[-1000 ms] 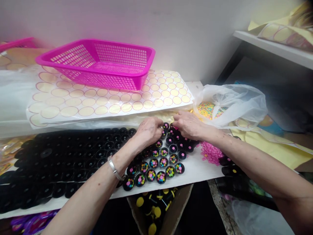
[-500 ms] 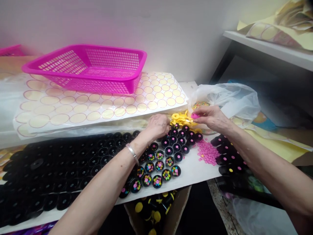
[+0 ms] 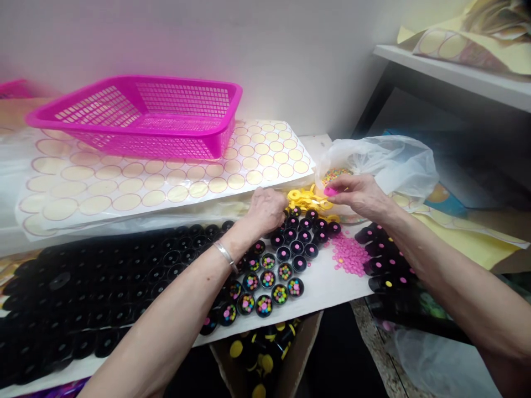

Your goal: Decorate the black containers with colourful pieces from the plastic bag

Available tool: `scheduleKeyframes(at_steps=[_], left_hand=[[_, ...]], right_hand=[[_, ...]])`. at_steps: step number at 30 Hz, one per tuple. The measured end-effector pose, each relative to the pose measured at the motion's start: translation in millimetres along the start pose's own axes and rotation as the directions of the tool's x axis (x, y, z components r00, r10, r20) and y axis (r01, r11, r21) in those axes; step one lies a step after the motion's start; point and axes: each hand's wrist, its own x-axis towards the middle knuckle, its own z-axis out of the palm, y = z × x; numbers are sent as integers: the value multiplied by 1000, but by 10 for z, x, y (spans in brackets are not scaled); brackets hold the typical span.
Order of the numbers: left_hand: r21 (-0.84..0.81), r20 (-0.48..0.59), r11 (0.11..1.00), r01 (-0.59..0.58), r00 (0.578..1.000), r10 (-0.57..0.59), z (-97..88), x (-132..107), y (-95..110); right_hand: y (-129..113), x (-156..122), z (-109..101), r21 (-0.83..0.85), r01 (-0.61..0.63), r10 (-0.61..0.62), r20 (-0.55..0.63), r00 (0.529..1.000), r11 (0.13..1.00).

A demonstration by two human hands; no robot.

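Observation:
My left hand [image 3: 266,209] rests curled over the far rows of small black cups [image 3: 290,243] on a white board [image 3: 332,287]; I cannot see what its fingers hold. My right hand [image 3: 360,194] hovers just right of a heap of yellow rings [image 3: 307,199], pinching a small pink piece [image 3: 331,191]. Several nearer cups [image 3: 265,287] hold coloured beads, and the far ones each show a pink dot. A pile of pink discs [image 3: 350,258] lies on the board below my right hand.
Many empty black cups [image 3: 103,287] cover the board's left side. A pink basket [image 3: 136,116] sits on sheets of round stickers [image 3: 166,177]. A clear bag [image 3: 381,163] of coloured beads lies right; an open box [image 3: 265,354] stands below.
My right hand has lifted off the cups and moved right toward the bag, now pinching a pink piece. The yellow rings came into view. My left hand stayed on the far cups.

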Motion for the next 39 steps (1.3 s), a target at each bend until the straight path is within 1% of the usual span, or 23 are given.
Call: scheduleKeyframes(at_steps=[5, 8, 11, 14, 18, 22, 26, 28, 31, 34, 36, 38, 39], left_hand=[[-100, -2, 995, 9, 1000, -9, 31, 29, -124], [-99, -9, 995, -25, 1000, 24, 62, 40, -169], [-75, -23, 995, -58, 998, 57, 103, 47, -158], [-72, -31, 996, -61, 998, 59, 133, 52, -142], [-74, -24, 995, -60, 998, 58, 120, 49, -160], [-62, -25, 996, -64, 998, 63, 92, 54, -154], [-69, -33, 996, -51, 998, 48, 91, 74, -140], [-104, -38, 994, -45, 998, 41, 96, 75, -161], [-212, -41, 977, 3, 999, -12, 105, 52, -226], [-277, -76, 960, 25, 996, -48, 113, 11, -296], [-278, -101, 960, 20, 994, -50, 114, -19, -329], [-281, -114, 960, 21, 992, -55, 104, -53, -350], [-289, -127, 957, 21, 990, -60, 91, -76, -358]], right_hand=[[59, 45, -32, -8, -17, 16, -55, 998, 1000], [96, 57, -37, -2, -45, 44, -59, 997, 999], [141, 67, -30, 8, -52, 53, -56, 997, 999], [180, 80, -23, 1, -46, 46, -50, 998, 999], [214, 110, -31, -32, -51, 49, -69, 996, 998], [282, 159, -46, -28, -99, 96, -99, 990, 995], [377, 189, -49, 24, -153, 155, -119, 981, 988], [419, 194, -50, 39, -176, 179, -131, 975, 984], [496, 220, -57, 28, -174, 177, -135, 975, 984], [626, 299, -78, -54, -147, 138, -149, 979, 988], [738, 373, -100, -183, -129, 99, -163, 982, 975], [840, 442, -123, -374, -118, 65, -150, 987, 920], [878, 471, -132, -478, -114, 60, -128, 990, 871]])
